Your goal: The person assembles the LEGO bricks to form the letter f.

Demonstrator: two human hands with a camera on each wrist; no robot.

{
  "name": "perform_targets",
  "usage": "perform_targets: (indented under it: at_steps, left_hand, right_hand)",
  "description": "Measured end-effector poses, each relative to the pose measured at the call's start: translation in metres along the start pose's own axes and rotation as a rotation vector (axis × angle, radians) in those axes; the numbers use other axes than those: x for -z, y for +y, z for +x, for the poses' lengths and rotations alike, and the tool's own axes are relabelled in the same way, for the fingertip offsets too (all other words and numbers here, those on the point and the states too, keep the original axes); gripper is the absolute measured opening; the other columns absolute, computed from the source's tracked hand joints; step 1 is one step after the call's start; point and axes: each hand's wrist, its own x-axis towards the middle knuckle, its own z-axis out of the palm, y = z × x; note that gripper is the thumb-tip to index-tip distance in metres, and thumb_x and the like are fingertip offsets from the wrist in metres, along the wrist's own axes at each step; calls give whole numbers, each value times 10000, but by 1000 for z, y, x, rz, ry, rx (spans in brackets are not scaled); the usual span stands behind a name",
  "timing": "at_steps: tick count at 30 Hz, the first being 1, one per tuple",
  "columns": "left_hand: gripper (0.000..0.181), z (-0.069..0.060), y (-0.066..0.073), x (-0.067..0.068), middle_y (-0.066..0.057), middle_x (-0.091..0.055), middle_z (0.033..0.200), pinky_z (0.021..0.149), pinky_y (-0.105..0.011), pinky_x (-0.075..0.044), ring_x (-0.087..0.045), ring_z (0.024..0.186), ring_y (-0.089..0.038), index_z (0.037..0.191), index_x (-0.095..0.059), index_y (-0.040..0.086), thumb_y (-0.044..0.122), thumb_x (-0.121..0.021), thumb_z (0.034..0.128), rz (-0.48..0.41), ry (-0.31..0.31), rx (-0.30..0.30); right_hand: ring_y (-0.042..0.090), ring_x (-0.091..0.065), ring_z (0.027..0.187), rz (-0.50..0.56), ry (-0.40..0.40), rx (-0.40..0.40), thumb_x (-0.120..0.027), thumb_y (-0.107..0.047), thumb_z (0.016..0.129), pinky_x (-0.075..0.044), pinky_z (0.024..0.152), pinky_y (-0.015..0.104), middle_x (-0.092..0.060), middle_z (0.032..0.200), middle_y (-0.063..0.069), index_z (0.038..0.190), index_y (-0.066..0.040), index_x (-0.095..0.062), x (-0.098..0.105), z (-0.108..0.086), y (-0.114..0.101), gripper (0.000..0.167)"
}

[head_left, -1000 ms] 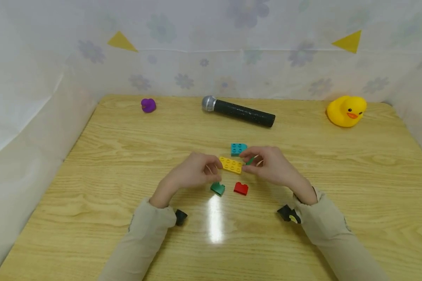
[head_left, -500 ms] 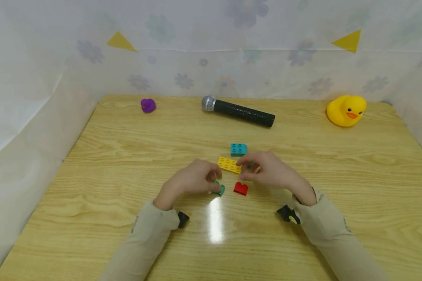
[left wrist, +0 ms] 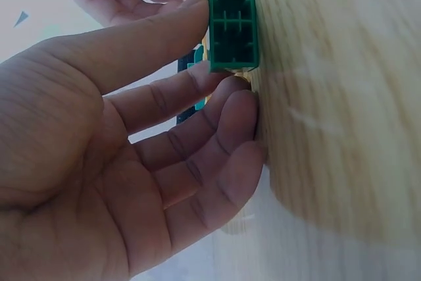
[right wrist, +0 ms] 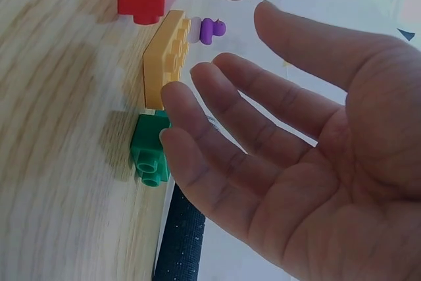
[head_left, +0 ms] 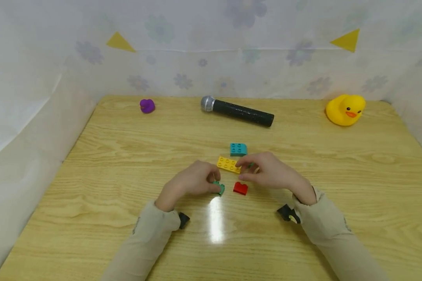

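My left hand (head_left: 195,179) pinches a small green toy building block (left wrist: 231,27) between thumb and index finger; its hollow underside faces the left wrist view. The other left fingers are loosely bent. With relaxed fingers, my right hand (head_left: 267,169) hovers by the right end of a yellow eight-stud block (head_left: 228,164), holding nothing. Beneath it a second green block (right wrist: 150,143) lies partly hidden in the head view. A red block (head_left: 240,188) rests between the hands on the near side. Behind the yellow block is a teal block (head_left: 238,149) with a rounded corner.
A black microphone (head_left: 242,111) with a silver head lies farther back on the wooden table (head_left: 126,242). Toward the rear left sits a purple rubber duck (head_left: 147,106), and a large yellow rubber duck (head_left: 345,111) is at the rear right. Flowered curtain hangs behind.
My left hand has come nearer and its thumb and index finger have closed on the green block. My right hand has shifted slightly left and nearer. The other blocks stay nearly in place.
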Motion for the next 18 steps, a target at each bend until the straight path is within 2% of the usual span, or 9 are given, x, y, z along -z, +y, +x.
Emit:
perform_targets:
  at_steps: [6, 18]
  left_hand:
    - [144, 0, -1, 0, 32, -603, 768, 644, -231, -436, -527, 697, -101, 898, -661, 108, 221, -740, 856, 0, -16, -10]
    - [180, 0, -1, 0, 36, -572, 749, 629, -237, -412, -502, 689, -109, 821, -608, 131, 249, -739, 857, 35, -5, 0]
  right_hand:
    - [147, -644, 809, -14, -9, 3, -687, -114, 888, -534, 735, 303, -679, 907, 15, 1132, 25, -646, 0, 0, 0, 284]
    - [137, -643, 808, -17, -26, -7, -672, -144, 904, -530, 733, 303, -670, 906, 0, 1142, 6, -640, -1, 0, 0, 283]
